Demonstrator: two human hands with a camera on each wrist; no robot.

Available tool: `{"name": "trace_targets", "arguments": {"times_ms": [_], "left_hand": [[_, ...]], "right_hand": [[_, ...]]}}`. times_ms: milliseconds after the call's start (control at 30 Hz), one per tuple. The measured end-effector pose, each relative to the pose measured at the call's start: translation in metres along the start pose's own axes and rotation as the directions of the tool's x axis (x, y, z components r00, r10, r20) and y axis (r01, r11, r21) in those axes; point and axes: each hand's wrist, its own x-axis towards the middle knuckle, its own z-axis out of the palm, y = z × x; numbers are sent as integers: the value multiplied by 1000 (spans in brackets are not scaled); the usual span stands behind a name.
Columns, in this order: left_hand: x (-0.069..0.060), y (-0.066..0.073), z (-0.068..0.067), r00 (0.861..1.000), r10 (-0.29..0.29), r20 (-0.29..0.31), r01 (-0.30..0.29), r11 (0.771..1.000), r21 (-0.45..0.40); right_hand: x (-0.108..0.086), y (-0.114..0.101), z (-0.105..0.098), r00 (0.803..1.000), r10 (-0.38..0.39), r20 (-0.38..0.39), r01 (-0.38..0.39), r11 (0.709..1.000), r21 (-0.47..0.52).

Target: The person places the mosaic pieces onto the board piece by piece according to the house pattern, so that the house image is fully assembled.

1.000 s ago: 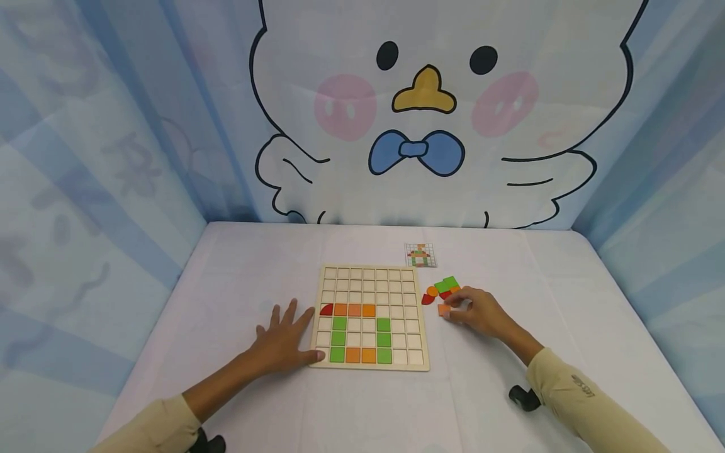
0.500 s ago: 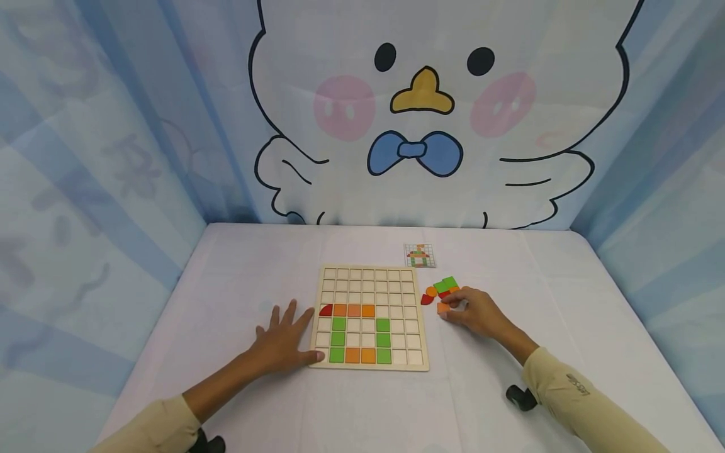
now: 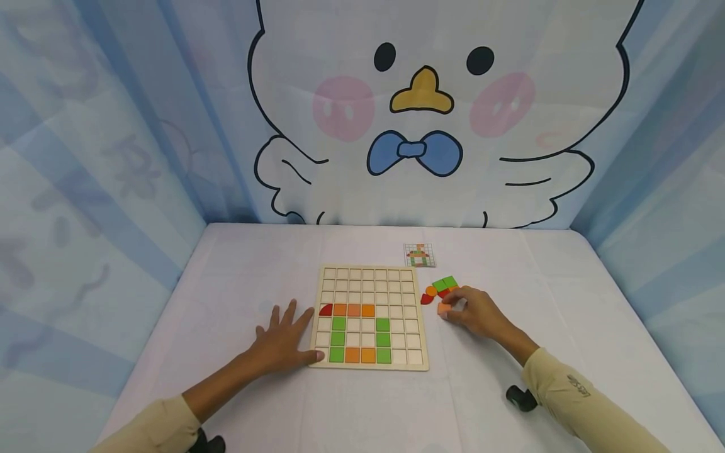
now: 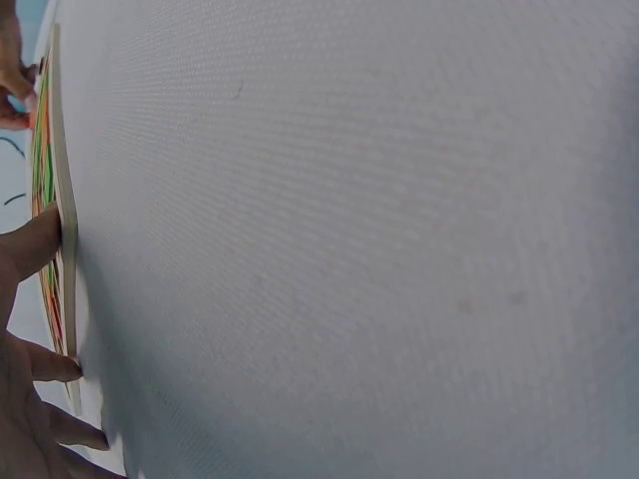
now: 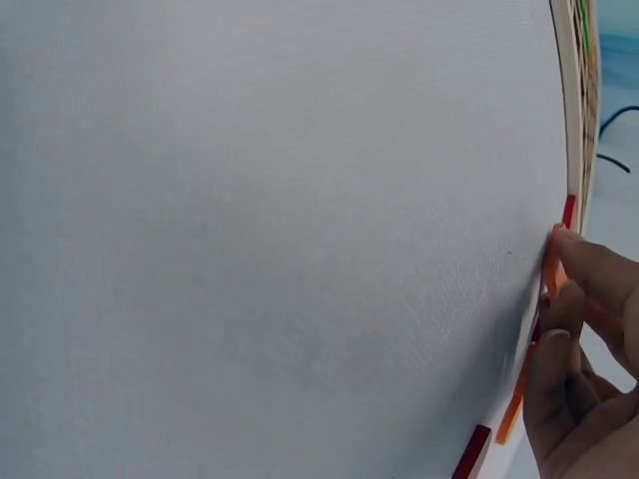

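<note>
The left hand [image 3: 283, 343] lies spread at the left side of a wooden grid board [image 3: 398, 340], its thumb on the near left corner and its index fingertip at the left edge. Green squares [image 3: 338, 338], orange squares [image 3: 354, 310] and one red quarter-round tile [image 3: 326, 309] sit in the board's cells. Right of the board, the right hand [image 3: 478, 313] pinches an orange square tile [image 3: 443, 308] between thumb and fingers. In the right wrist view this orange tile [image 5: 552, 257] stands tilted at the fingertips. The hand partly hides the loose tiles behind it.
Beyond the right hand lie loose green tiles [image 3: 449, 282], an orange disc [image 3: 432, 291] and a red quarter-round piece [image 3: 427, 299]. A small printed pattern card [image 3: 419, 255] is behind the board. A white cloth covers the table [image 3: 255, 251], with patterned curtains around it.
The pinched orange tile looks more tilted than before. A green loose tile has shifted very slightly. The left hand and the board stay where they were.
</note>
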Motion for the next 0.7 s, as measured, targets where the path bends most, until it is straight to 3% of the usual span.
{"name": "trace_targets", "arguments": {"times_ms": [167,467,700], "left_hand": [[1,-1,1,1000,0,0,0,1000,3],[0,0,0,1000,3,-4,-3,1000,-4],[-1,0,-1,1000,2,0,-2,1000,-3]], "right_hand": [[1,-1,-3,999,-43,-1,43,999,7],[0,0,-8,993,-67,95,58,994,89],[0,1,-6,986,-103,128,86,987,134]]}}
